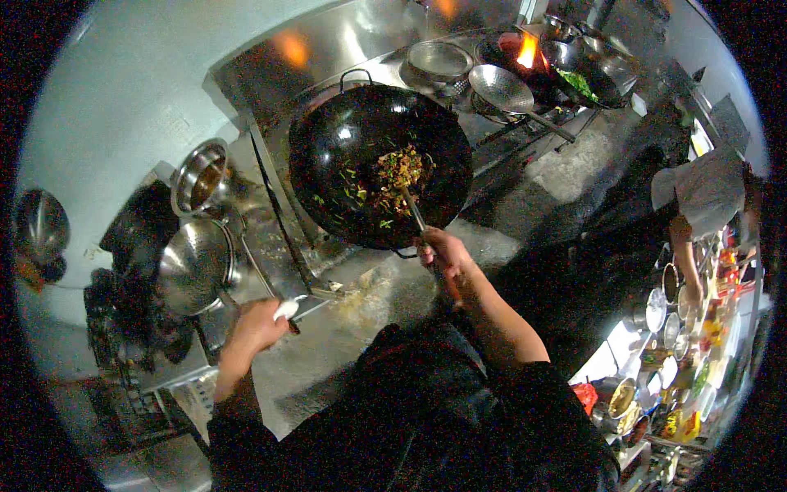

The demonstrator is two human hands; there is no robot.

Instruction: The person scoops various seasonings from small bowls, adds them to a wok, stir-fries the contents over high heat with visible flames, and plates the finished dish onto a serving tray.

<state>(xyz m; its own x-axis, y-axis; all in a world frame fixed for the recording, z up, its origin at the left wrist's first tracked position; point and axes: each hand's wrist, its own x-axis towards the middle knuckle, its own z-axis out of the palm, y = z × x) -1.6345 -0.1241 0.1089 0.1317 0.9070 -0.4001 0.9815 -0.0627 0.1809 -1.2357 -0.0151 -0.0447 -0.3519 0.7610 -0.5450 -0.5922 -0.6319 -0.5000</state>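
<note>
My right hand point(447, 251) grips the long handle point(415, 209) of a metal cooking utensil; food hides its head, so ladle or spatula is unclear. It reaches into a large black wok point(326, 160) with loop handles. Inside lies a heap of chopped brown food point(399, 169), with green pieces point(351, 189) scattered to its left. My left hand point(255, 329) is to the lower left of the wok, apart from it. Its fingers are closed on a small white object point(286, 309), perhaps a cloth; blur hides exactly what it is.
Left of the stove stand a steel pot point(200, 178) and a steel bowl point(195, 267). A perforated strainer point(501, 89) rests behind right, near a burner flame point(527, 50) and another wok point(590, 67) with greens. At right, another person's arm point(687, 258) reaches over a counter of bowls.
</note>
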